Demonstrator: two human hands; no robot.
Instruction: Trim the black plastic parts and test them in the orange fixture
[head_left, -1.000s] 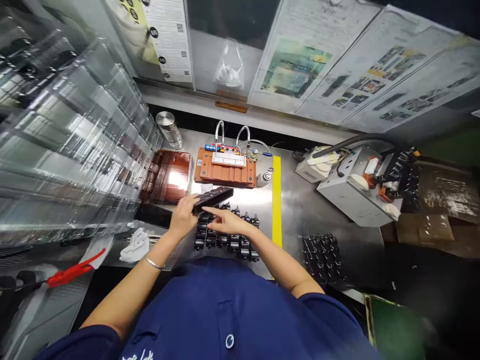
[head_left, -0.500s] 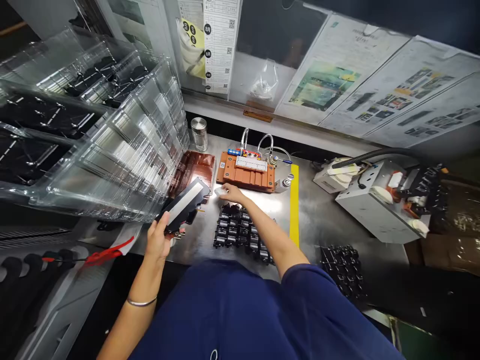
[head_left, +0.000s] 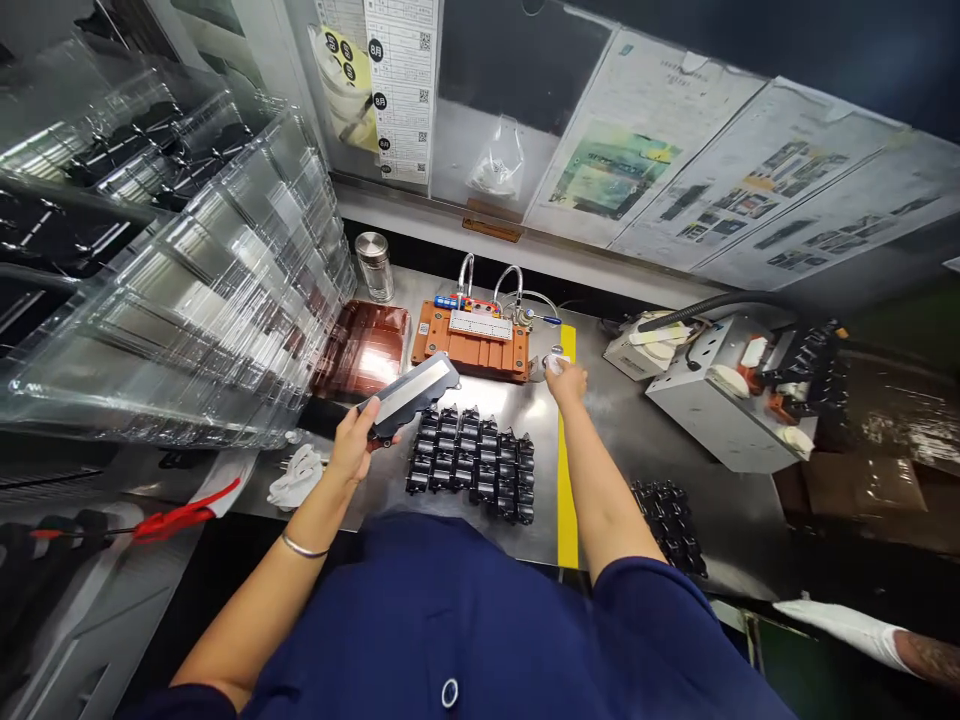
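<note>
My left hand [head_left: 355, 440] is wrapped round the lower end of a long black plastic part with a pale strip [head_left: 411, 392], held tilted above the bench. Pinched in my right hand [head_left: 568, 383] is a small white wipe [head_left: 556, 363], held at a small round metal-topped container [head_left: 553, 352] near the yellow tape. Whether the wipe touches the container top, I cannot tell. Behind the black part stands an orange fixture [head_left: 480, 352] with a white perforated plate. Rows of small black parts [head_left: 472, 460] lie on the metal bench between my arms.
Stacked clear trays [head_left: 247, 270] rise at the left beside a reddish-brown tray [head_left: 367, 345] and a glass jar [head_left: 374, 268]. A white cloth [head_left: 298, 478] lies near my left forearm. At right are a grey machine [head_left: 727, 400], more black parts [head_left: 670, 525] and another person's white sleeve [head_left: 844, 625].
My right hand has moved right with the wipe, from in front of the orange fixture to the metal-topped container. The black part in my left hand has shifted right. Another person's arm has appeared at lower right.
</note>
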